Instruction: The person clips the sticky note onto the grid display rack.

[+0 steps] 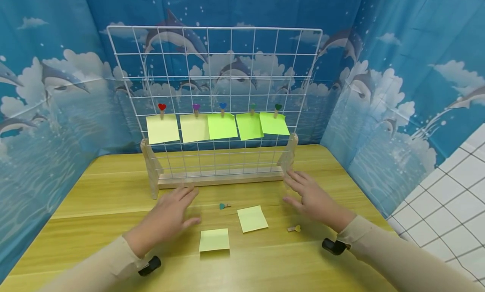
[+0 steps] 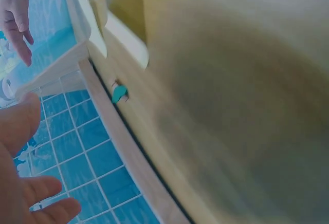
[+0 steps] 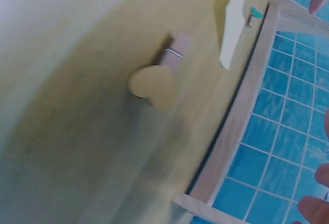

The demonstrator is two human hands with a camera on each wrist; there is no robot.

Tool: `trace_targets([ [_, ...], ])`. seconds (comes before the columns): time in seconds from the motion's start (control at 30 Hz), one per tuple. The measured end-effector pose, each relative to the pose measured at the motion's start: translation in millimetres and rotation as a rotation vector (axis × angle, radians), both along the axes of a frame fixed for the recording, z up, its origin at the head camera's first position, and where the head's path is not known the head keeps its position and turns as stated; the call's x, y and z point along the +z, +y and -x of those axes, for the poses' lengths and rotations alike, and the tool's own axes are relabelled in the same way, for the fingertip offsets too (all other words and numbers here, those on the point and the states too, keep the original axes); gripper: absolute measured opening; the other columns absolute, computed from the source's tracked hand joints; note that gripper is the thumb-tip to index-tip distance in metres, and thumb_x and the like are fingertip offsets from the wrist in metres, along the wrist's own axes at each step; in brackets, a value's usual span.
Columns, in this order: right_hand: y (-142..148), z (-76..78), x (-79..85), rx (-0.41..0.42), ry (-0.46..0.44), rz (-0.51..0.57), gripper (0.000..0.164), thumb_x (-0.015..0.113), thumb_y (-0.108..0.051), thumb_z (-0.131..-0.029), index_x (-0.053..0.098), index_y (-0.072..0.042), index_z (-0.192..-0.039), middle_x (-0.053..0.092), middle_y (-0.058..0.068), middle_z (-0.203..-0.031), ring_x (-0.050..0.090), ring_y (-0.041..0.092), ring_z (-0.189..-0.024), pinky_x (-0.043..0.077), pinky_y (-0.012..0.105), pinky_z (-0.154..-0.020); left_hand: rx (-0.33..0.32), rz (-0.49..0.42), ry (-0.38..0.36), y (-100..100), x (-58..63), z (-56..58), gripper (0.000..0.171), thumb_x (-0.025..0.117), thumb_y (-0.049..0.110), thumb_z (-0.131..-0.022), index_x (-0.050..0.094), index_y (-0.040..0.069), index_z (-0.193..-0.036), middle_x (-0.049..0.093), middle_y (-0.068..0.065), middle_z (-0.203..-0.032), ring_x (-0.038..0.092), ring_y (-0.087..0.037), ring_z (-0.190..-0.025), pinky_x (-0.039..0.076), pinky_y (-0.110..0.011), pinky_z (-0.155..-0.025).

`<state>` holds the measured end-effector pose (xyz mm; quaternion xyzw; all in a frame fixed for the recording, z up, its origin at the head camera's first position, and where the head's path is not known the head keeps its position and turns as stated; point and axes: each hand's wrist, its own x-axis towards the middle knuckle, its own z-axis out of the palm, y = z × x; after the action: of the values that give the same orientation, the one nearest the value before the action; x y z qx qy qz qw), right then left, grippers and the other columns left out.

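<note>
My left hand hovers over the table left of the loose notes, fingers extended and holding nothing. My right hand, also with straight fingers and nothing held, is near the rack's right foot. Between them lie a teal heart clothespin and two pale yellow sticky notes, one nearer the front and one farther back. A yellow heart clothespin lies below my right hand; the right wrist view shows this clothespin close up. Behind stands a white wire grid with several notes clipped in a row.
A wooden base with two upright feet supports the grid on the wood-grain table. Heart clothespins, such as the red one, pin yellow and green notes. A blue dolphin curtain hangs around the back and sides.
</note>
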<state>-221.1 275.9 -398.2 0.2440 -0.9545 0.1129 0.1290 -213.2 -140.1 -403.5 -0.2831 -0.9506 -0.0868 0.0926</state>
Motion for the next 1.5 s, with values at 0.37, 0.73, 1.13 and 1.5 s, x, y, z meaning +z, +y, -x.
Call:
trace_targets([
  [0.37, 7, -15.0, -15.7, -0.004, -0.108, -0.004, 0.067, 0.057, -0.048, -0.088, 0.031, -0.025, -0.146, 0.023, 0.007, -0.153, 0.023, 0.038, -0.138, 0.031, 0.055, -0.105, 0.005, 0.015, -0.083, 4, -18.5, -13.0, 0.078, 0.058, 0.059, -0.082, 0.036, 0.016, -0.143, 0.036, -0.007, -0.147, 0.028, -0.034, -0.138, 0.027, -0.055, -0.108],
  [0.73, 12, -25.1, -27.9, 0.039, -0.237, -0.071, 0.057, 0.061, -0.046, -0.086, 0.047, -0.024, -0.137, 0.033, 0.008, -0.149, 0.03, 0.035, -0.135, 0.034, 0.054, -0.103, -0.053, 0.076, -0.205, 8, -25.6, -18.9, 0.077, 0.054, 0.062, -0.083, 0.04, 0.014, -0.141, 0.04, -0.006, -0.145, 0.032, -0.033, -0.136, 0.028, -0.054, -0.107],
  [1.13, 17, -24.9, -37.4, 0.132, -0.207, -0.1, 0.037, 0.06, -0.048, -0.085, 0.066, -0.027, -0.115, 0.058, -0.011, -0.105, 0.051, 0.009, -0.1, 0.048, 0.035, -0.083, -0.081, 0.087, -0.268, 11, -30.9, -21.5, 0.071, 0.052, 0.061, -0.084, 0.049, 0.011, -0.134, 0.049, -0.009, -0.136, 0.045, -0.029, -0.126, 0.035, -0.051, -0.103],
  [1.5, 21, -23.5, -39.2, 0.176, -0.249, -0.073, 0.022, 0.062, -0.036, -0.088, 0.07, -0.026, -0.106, 0.056, -0.017, -0.088, 0.046, -0.003, -0.077, 0.044, 0.021, -0.068, -0.113, 0.097, -0.245, 14, -32.4, -21.4, 0.064, 0.055, 0.06, -0.083, 0.056, 0.012, -0.126, 0.056, 0.0, -0.118, 0.053, -0.021, -0.111, 0.042, -0.044, -0.096],
])
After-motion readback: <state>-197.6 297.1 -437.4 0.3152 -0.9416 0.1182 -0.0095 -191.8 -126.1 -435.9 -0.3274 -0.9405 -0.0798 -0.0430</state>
